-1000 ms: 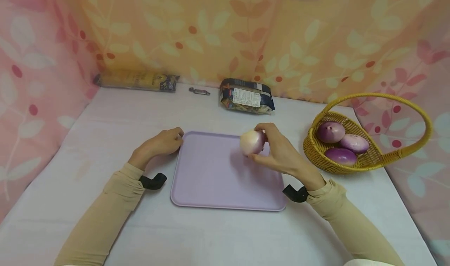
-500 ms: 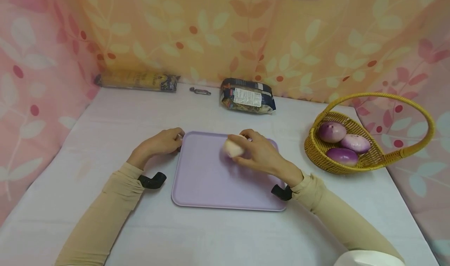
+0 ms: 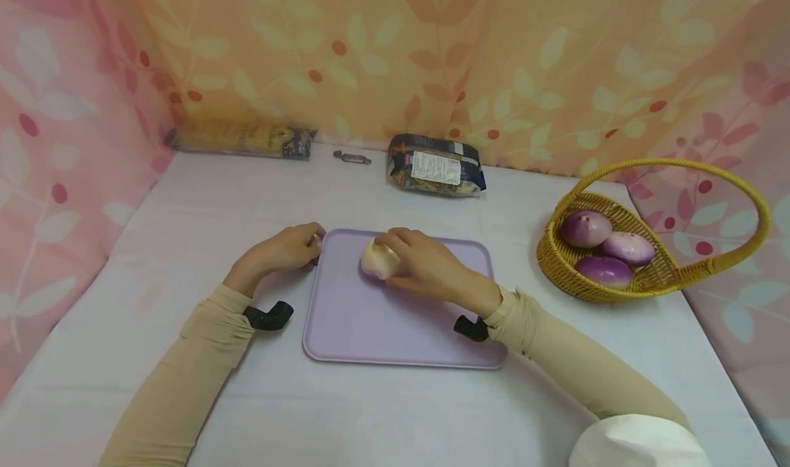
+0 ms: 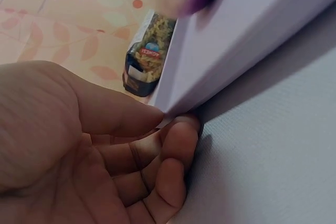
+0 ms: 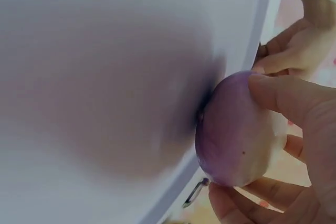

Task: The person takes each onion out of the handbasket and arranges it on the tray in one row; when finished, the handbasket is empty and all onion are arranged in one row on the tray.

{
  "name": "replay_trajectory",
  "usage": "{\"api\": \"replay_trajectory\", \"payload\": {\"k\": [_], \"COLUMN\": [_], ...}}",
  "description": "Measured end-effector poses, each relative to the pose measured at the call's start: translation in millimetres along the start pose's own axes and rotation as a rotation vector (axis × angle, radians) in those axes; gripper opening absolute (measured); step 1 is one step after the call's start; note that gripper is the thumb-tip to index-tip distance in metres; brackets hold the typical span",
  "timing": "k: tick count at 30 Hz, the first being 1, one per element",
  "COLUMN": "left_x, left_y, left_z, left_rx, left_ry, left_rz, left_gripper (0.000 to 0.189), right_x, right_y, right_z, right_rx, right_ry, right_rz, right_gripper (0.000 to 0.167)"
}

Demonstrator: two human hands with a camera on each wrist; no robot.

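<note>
Here, the left hand (image 3: 289, 251) pinches the far-left corner of a rectangular, pale-purple, plastic-looking tray (image 3: 370, 330); the right hand (image 3: 432, 265) grips a rounded, white-and-purple onion (image 3: 377, 261) over the tray's far half. An arch-handled, yellow woven basket (image 3: 558, 275) stands right of the tray.

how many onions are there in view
4: held onion in the right hand, over the lilac tray; three in the wicker basket: rear onion, rightmost onion, front onion. Others could lie hidden beneath these three.
</note>
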State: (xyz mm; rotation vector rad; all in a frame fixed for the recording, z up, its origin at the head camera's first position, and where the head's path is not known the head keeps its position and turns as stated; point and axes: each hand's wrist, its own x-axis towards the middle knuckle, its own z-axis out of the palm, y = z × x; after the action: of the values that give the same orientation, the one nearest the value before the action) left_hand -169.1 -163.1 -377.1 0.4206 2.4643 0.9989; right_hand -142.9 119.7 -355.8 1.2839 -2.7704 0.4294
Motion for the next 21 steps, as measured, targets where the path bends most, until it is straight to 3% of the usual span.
{"api": "replay_trajectory", "payload": {"k": [10, 21], "left_x": [-2.2, -2.2], "left_y": [-0.3, -0.7], "left_z": [-0.8, -1.4], "left_rx": [-0.011, 0.001], "left_ry": [-0.006, 0.006], "left_rz": [0.01, 0.033], "left_gripper": [0.041, 0.04], "right_x": [33.7, 46.5], "right_y": [-25, -40], "right_z": [10, 17], "right_rx": [0.021, 0.002], "right_ry": [-0.047, -0.052], "right_rz": [-0.065, -0.084], "right_gripper": [0.062, 0.066]}}
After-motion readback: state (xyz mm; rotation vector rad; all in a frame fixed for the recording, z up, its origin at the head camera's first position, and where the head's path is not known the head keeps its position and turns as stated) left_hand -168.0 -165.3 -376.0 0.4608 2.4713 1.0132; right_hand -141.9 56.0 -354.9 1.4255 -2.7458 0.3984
